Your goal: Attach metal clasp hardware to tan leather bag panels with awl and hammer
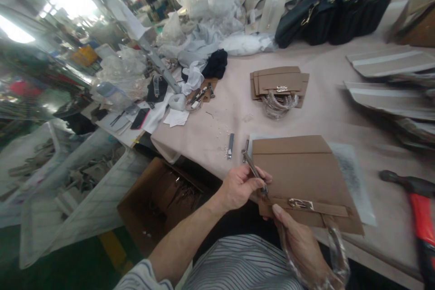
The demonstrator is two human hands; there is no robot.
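The left hand holds a tool at the near corner of the panel, which lies just beyond the right hand gripping its edge, buckle already on, that corner seemingly unfinished.

Hammer right of bag panel

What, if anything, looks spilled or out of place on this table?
Small white bits lie scattered over the tabletop, around the small grey tool left of the brown panel. They look odd because they're loose and strewn, like debris; what they are, I can't tell.
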